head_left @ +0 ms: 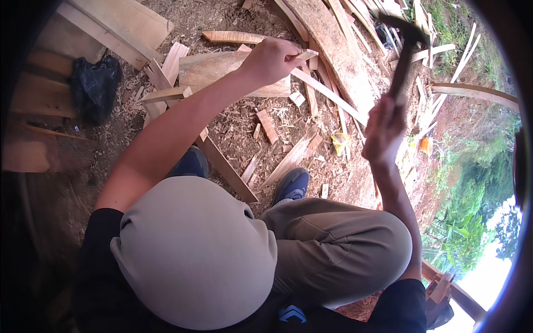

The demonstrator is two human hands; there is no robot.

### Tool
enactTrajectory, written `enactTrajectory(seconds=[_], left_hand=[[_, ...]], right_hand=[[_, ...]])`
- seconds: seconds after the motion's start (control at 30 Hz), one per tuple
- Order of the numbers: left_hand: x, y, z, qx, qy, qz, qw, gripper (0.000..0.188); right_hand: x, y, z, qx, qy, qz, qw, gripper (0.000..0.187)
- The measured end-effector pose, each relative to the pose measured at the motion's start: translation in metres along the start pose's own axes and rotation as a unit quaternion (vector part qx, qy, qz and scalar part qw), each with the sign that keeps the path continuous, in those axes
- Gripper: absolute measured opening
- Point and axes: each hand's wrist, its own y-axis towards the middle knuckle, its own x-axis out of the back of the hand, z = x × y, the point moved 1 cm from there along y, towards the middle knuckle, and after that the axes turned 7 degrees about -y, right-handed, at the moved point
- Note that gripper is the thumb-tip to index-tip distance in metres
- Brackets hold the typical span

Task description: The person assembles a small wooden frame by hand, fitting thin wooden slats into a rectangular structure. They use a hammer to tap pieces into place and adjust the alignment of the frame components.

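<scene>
My right hand [384, 130] is wrapped round the handle of a hammer [405, 66]. The hammer is raised at the upper right, its dark metal head uppermost and slightly blurred. At upper centre my left hand [270, 60] is closed in a pinch on a small pale piece of wood [307, 54]. The piece sticks out past the fingertips, and the grip hides its other end. Just beyond and below that hand lies a broad wooden board [214, 69]. A long thin wooden strip [330, 91] slants down to the right from near the held piece.
Shavings and offcuts [267, 126] cover the dirt ground around my shoes [291, 185]. A large curved plank [333, 39] lies at the upper right. Stacked boards [127, 25] and a black plastic bag [95, 89] are at left. Green plants [472, 183] grow at right.
</scene>
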Motion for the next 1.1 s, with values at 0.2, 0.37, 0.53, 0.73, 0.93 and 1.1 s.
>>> enactTrajectory(seconds=[0.2, 0.37, 0.53, 0.73, 0.93, 1.1], left_hand=[[0.000, -0.007, 0.009, 0.164, -0.032, 0.065, 0.984, 0.035], [0.006, 0.002, -0.009, 0.059, 0.024, 0.019, 0.998, 0.043], [0.009, 0.002, 0.001, 0.049, -0.032, -0.010, 0.998, 0.036], [0.004, -0.004, 0.004, 0.026, -0.016, 0.000, 1.000, 0.037], [0.003, 0.002, -0.009, 0.072, -0.021, 0.028, 0.997, 0.040], [0.006, 0.003, 0.007, 0.026, -0.052, 0.010, 0.998, 0.031]], right_hand=[[0.009, 0.015, 0.024, -0.107, -0.083, 0.014, 0.991, 0.031], [-0.006, -0.007, 0.008, -0.063, -0.204, 0.221, 0.952, 0.018], [0.003, 0.017, 0.031, -0.033, -0.029, -0.004, 0.999, 0.021], [0.006, 0.012, 0.041, -0.101, -0.177, 0.184, 0.962, 0.021], [-0.005, 0.000, 0.017, -0.048, -0.262, 0.243, 0.933, 0.021], [0.003, 0.018, 0.029, -0.049, -0.045, 0.015, 0.998, 0.017]])
